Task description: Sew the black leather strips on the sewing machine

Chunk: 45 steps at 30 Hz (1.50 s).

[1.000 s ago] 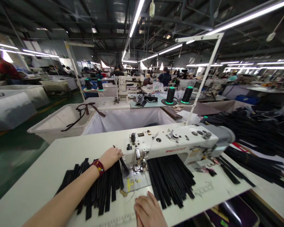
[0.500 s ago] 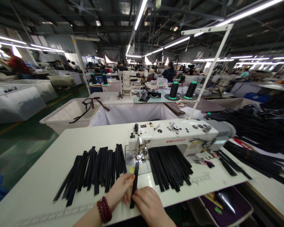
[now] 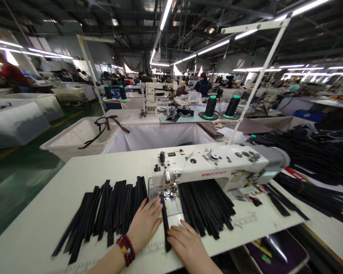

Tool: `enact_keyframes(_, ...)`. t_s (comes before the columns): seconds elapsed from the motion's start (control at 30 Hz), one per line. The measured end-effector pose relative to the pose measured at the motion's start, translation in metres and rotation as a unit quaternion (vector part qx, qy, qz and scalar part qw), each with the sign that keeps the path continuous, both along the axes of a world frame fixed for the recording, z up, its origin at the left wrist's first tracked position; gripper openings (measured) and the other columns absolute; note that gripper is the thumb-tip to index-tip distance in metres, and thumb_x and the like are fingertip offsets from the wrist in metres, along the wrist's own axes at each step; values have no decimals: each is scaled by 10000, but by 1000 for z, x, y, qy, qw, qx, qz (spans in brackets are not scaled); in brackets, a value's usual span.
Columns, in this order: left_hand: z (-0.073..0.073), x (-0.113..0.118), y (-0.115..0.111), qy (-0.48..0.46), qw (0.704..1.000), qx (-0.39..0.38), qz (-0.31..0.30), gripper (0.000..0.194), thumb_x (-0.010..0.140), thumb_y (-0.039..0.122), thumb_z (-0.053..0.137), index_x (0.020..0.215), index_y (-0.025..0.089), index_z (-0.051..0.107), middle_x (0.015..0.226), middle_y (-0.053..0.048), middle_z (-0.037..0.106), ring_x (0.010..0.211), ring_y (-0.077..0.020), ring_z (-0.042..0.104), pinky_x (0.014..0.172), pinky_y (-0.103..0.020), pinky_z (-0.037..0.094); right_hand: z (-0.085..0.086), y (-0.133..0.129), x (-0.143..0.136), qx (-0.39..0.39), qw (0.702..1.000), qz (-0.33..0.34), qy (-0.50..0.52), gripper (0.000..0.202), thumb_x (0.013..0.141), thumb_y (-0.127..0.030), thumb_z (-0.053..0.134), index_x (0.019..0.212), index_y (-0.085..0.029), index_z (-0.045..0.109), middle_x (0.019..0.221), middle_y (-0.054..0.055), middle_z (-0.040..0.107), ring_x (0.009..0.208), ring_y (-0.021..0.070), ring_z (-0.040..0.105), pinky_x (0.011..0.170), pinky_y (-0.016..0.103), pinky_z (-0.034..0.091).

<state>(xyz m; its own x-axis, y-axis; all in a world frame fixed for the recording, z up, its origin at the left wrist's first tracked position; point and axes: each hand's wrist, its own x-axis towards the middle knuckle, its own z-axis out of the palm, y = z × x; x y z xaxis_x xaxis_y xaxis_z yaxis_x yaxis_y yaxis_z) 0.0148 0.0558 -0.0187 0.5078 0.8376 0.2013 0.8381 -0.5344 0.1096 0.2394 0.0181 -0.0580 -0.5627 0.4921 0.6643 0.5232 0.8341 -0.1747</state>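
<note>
A narrow black strip (image 3: pixel 165 228) lies lengthwise in front of the sewing machine (image 3: pixel 200 163), its far end at the presser foot (image 3: pixel 168 193). My left hand (image 3: pixel 147 220), with a dark red bead bracelet at the wrist, rests flat on the left of this strip, fingers stretched toward the needle area. My right hand (image 3: pixel 185 243) is at the near part of the strip, fingertips closed at its right edge; its thumb is hard to make out. Left of my left hand is a spread row of black strips (image 3: pixel 111 209). Another bunch of black strips (image 3: pixel 204 205) lies under the machine arm.
A thread stand pole (image 3: pixel 259 80) rises behind the machine. Small scissors (image 3: pixel 253 199) and loose strips lie to its right. Beyond the white table (image 3: pixel 80 167) stand a pale bin (image 3: pixel 60 140) and two black thread cones (image 3: pixel 210 107). Other people work farther back.
The strip has moved forward to the presser foot. My left hand has gone from pinching the strip to lying flat beside it. My right hand stays at its near part.
</note>
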Motion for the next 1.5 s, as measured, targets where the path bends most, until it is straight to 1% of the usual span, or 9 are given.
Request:
enact_keyframes(0.1, -1, -2, 8, 11, 1000, -10, 9, 397, 927, 248, 552, 1316, 185, 596, 1418, -113, 590, 1309, -290, 527, 1115, -552, 383, -5, 4, -7, -11, 1000, -21, 15, 207, 1020, -170, 456, 1030, -203, 659, 1050, 39, 737, 1034, 159, 661, 1123, 425, 395)
enact_keyframes(0.23, 1, -2, 17, 21, 999, -20, 14, 400, 927, 242, 540, 1318, 171, 589, 1425, -114, 583, 1319, -285, 516, 1119, -554, 369, -3, 7, -12, -26, 998, -41, 41, 234, 1028, -183, 436, 1040, -211, 668, 1052, 34, 738, 1039, 167, 660, 1145, 447, 347)
enact_keyframes(0.43, -1, 0, 21, 15, 999, -4, 29, 383, 946, 231, 498, 1315, 175, 582, 1405, -119, 596, 1318, -279, 509, 1129, -547, 341, 3, 8, -11, -78, 994, -72, -8, 169, 950, -162, 553, 1064, -228, 660, 1123, 27, 719, 1091, 183, 634, 1150, 450, 326)
enact_keyframes(0.77, -2, 4, 23, 15, 999, -5, 35, 388, 945, 215, 482, 1321, 173, 567, 1438, -128, 567, 1343, -269, 489, 1132, -529, 339, 18, 3, -10, -150, 987, -55, -11, 270, 883, -132, 605, 1132, -228, 639, 1219, 28, 687, 1169, 201, 585, 1169, 452, 273)
enact_keyframes(0.9, -3, 4, 19, 23, 999, -8, 34, 399, 941, 212, 485, 1327, 155, 569, 1439, -131, 567, 1337, -275, 498, 1132, -528, 346, 26, -4, -6, -167, 985, -44, -25, 313, 888, -114, 573, 1179, -218, 626, 1257, 41, 668, 1210, 207, 556, 1182, 460, 248)
enact_keyframes(1.0, -8, 1, 8, 21, 1000, 5, 3, 414, 936, 218, 496, 1340, 159, 565, 1445, -122, 563, 1331, -272, 505, 1135, -517, 349, 30, -13, 0, -164, 984, -32, -66, 400, 880, -84, 531, 1258, -201, 590, 1301, 58, 643, 1255, 216, 523, 1174, 465, 269)
enact_keyframes(1.13, -11, -2, -3, 22, 999, 18, -27, 427, 939, 222, 495, 1358, 166, 559, 1463, -120, 546, 1342, -263, 496, 1141, -501, 347, 25, -21, 3, -150, 985, -22, -87, 415, 882, -83, 527, 1278, -193, 577, 1317, 63, 633, 1265, 220, 514, 1178, 466, 261)
enact_keyframes(1.3, -7, -1, 4, 33, 999, 1, -20, 419, 945, 233, 494, 1352, 164, 567, 1463, -127, 544, 1342, -272, 497, 1133, -520, 365, 14, -10, -4, -146, 988, -34, -27, 309, 901, -118, 566, 1192, -207, 618, 1234, 48, 675, 1198, 212, 556, 1197, 466, 201)
enact_keyframes(1.5, -7, -2, 16, 46, 999, -13, -6, 426, 927, 223, 511, 1343, 154, 568, 1465, -142, 538, 1336, -290, 505, 1120, -548, 381, 20, 13, -10, -160, 986, -38, -40, 260, 896, -118, 586, 1136, -206, 636, 1191, 33, 686, 1165, 193, 571, 1210, 456, 152)
